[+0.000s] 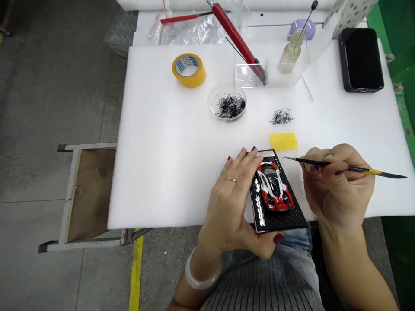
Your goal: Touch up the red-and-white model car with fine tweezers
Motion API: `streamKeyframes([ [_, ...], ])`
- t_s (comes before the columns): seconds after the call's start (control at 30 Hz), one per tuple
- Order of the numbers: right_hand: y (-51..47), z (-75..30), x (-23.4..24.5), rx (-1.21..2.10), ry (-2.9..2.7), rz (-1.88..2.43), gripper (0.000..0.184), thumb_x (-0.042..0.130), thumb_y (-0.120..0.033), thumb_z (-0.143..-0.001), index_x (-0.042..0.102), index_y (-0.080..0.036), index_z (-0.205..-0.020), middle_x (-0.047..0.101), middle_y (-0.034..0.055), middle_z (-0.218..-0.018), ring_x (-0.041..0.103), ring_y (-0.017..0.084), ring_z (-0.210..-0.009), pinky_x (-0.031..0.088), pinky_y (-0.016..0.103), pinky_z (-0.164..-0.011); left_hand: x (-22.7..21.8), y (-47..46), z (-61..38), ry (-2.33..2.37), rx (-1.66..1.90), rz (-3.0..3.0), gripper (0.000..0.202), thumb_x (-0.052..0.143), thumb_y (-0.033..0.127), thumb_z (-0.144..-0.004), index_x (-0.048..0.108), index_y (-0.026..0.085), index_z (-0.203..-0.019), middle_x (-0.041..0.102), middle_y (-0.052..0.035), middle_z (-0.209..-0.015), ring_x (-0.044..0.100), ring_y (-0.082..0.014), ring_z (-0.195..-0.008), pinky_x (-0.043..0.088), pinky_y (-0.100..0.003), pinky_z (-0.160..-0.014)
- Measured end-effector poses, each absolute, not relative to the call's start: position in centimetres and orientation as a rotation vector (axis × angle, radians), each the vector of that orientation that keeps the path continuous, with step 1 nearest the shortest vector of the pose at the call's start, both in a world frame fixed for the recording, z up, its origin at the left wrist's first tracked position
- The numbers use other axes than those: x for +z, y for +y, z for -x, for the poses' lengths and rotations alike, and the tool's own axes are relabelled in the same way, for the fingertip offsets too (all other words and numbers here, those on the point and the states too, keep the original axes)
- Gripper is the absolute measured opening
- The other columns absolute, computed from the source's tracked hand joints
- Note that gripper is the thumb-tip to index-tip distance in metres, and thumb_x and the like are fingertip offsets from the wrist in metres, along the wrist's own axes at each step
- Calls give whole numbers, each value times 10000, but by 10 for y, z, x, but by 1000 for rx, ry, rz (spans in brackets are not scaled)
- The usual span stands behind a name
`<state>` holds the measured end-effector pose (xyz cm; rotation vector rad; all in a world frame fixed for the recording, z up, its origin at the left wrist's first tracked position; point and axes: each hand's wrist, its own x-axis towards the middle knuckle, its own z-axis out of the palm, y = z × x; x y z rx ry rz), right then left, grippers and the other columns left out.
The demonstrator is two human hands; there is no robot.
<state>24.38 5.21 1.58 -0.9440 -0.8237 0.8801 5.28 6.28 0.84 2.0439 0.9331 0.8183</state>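
Observation:
My left hand (233, 207) grips the left side of a black display base (285, 220), thumb at its near edge and fingertips by its far left corner. On that base sits a red, white and black model car (275, 188). My right hand (337, 185) is closed around a fine paintbrush (353, 168) with a black and yellow handle. The brush tip points left, just right of the base's far end and apart from the car. Beyond the base lies a piece of yellow tape (283, 141) with tiny specks on it.
Small black strands (282, 116) lie loose on the white foam surface (155, 172); more fill a clear round dish (227, 102). Behind stand a yellow tape roll (196, 80), a clear box (249, 75) with a red-handled knife (236, 39), a small bottle (291, 54) and a black phone-like device (361, 60).

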Motion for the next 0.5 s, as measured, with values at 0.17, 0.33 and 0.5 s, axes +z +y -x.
streamKeyframes([
  [0.17,53,-238,20,838,-807,965,179,848,-342,-825,719,-227,-781,539,-23,-635,500,143,-570,373,309,-538,6,66,-52,906,827,-2054,1020,582,788,-756,427,123,-1514,481,-212,-1568,363,-393,-1513,205,-603,-1273],
  [0.33,54,-231,22,900,-836,917,183,764,-337,-900,665,-218,-803,477,-37,-591,457,144,-558,331,295,-520,6,67,-52,910,824,-2053,1017,561,802,-756,430,131,-1509,485,-210,-1566,365,-397,-1511,218,-606,-1269],
  [0.5,50,-222,25,906,-837,924,175,714,-322,-939,618,-230,-826,451,-52,-595,430,135,-557,424,306,-599,10,65,-53,934,813,-2049,1006,538,816,-769,444,131,-1501,509,-194,-1550,373,-384,-1510,226,-592,-1273],
])
